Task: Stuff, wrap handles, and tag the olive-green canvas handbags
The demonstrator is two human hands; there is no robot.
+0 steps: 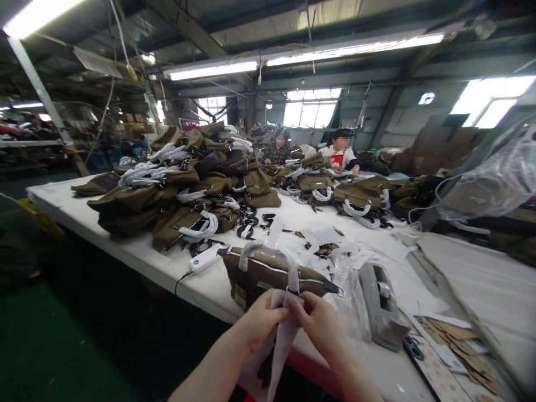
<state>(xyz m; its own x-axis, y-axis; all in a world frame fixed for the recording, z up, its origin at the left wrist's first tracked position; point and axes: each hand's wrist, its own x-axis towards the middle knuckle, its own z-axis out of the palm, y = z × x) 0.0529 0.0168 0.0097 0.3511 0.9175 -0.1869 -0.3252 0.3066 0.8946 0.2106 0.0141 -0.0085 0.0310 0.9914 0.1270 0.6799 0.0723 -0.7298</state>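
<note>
An olive green handbag (268, 272) with a zipper along its top stands at the table's near edge, its handles (292, 273) wrapped in white material. In front of it my left hand (260, 317) pinches a strip of white wrapping (281, 340) that hangs down past the table edge. My right hand (320, 321) is closed on the same strip, close beside the left, just below the base of a handle. Something dark hangs behind the strip, too hidden to make out.
Many olive bags (138, 206) are heaped at the left of the white table (255, 304), with more further back. A white power bank (206, 258), a grey tape dispenser (383, 307), a phone (431, 363) and brown tags (469, 357) lie around. Two people sit across the table.
</note>
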